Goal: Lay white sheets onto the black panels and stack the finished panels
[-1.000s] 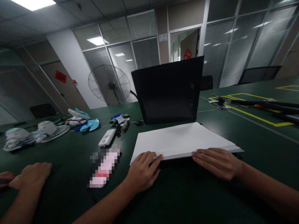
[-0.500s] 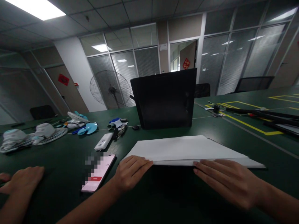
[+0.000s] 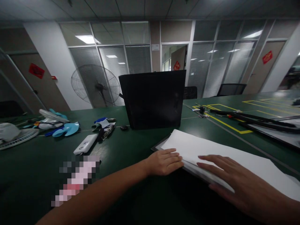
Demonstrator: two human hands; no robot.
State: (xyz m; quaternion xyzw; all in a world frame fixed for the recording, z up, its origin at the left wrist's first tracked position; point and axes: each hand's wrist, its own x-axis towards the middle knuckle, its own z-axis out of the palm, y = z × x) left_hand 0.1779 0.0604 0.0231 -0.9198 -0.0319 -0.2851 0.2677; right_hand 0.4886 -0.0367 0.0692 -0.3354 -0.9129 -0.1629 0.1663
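A stack of white paper [image 3: 225, 150] lies slanted on the green table, with a dark backing edge showing at its far left corner. My left hand [image 3: 165, 161] is on the stack's near left edge, fingers together over the rim and thumb hidden. Over the near edge farther right is my right hand [image 3: 231, 175], its fingers spread and its thumb low beside the edge. I cannot tell how firmly the right fingers touch the sheets. A pink-screened phone [image 3: 77, 181], partly pixelated, lies left of my left forearm.
Behind the paper stands a large black panel [image 3: 154, 100]. To the left are a white power bank [image 3: 86, 143], keys [image 3: 109, 130], a small black object [image 3: 124, 127], blue fan blades [image 3: 67, 129] and white fan parts [image 3: 50, 123]. Black cables [image 3: 255, 120] and yellow tape lie at right.
The paper stack has turned and shifted right. My left hand has moved right along with it, and my right fingers have spread. Another hand at the far left has gone from view. The view has swung right.
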